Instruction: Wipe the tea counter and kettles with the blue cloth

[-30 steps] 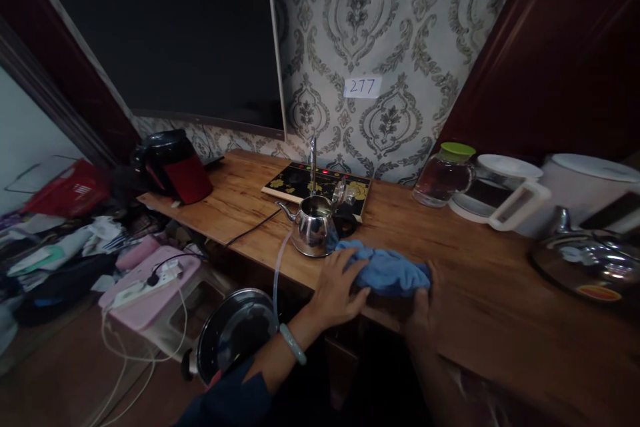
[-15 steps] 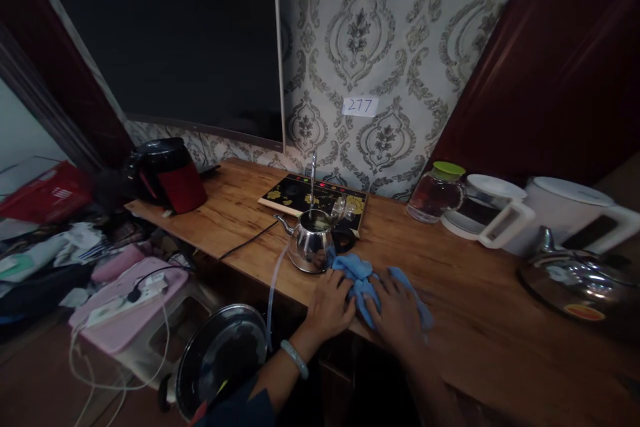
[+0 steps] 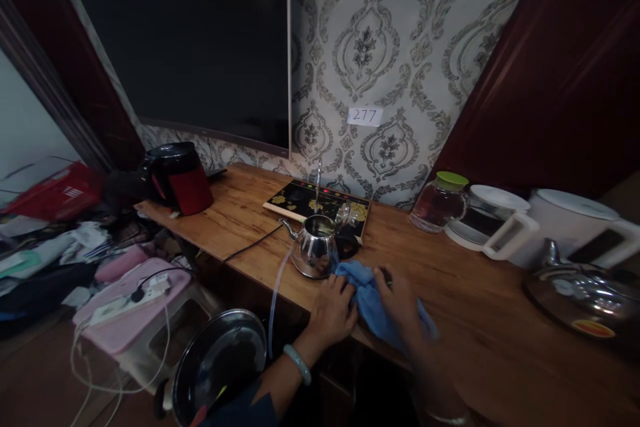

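Observation:
A crumpled blue cloth (image 3: 369, 300) lies at the front edge of the wooden table, between my two hands. My left hand (image 3: 333, 310), with a pale bangle at the wrist, has its fingers curled on the cloth's left end. My right hand (image 3: 400, 297) is closed on the cloth's upper right part, and some of its fingers are hidden. Just beyond my left hand stands a small shiny metal kettle (image 3: 314, 252), its top uncovered and a dark handle on its right. A thin metal spout (image 3: 319, 183) rises behind it.
Behind the kettle is a black flowered electric tea stove (image 3: 293, 199). A green-lidded glass jug (image 3: 440, 203), white-handled pots and another metal kettle (image 3: 575, 297) stand right. A red-black appliance (image 3: 187, 180) sits left. Below are a black pan (image 3: 220, 360) and a pink stool (image 3: 125, 327).
My right hand has drawn its fingers together and lifted slightly, bunching the cloth. My left hand stays almost in place. The whole view has shifted a little.

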Tool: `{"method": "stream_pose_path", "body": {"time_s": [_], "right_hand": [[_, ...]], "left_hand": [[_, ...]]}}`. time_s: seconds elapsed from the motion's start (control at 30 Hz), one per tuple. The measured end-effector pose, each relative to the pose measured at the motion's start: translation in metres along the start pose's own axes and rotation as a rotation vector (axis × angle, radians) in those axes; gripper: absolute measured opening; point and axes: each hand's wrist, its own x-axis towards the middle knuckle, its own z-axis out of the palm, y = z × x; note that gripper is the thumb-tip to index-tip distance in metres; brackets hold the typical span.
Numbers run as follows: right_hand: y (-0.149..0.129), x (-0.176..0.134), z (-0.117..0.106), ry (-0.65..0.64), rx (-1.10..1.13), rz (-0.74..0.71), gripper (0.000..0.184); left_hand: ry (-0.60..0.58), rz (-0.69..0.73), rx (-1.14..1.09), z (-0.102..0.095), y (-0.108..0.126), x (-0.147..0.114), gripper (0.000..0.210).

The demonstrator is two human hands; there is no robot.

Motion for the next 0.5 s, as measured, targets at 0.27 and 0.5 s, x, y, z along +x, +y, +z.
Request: {"method": "stream_pose_path", "body": {"time_s": [0.27,0.5], "right_hand": [[-0.001,-0.016,0.025,-0.112,-0.297,-0.025,0.025],[0.0,-0.015,0.023,-0.116,-0.295,-0.038,0.024]], "left_hand": [[0.014,0.002,0.022,0.0,0.001,0.0,0.022],[0.014,-0.009,0.026,-0.003,0.003,0.001,0.018]]}}
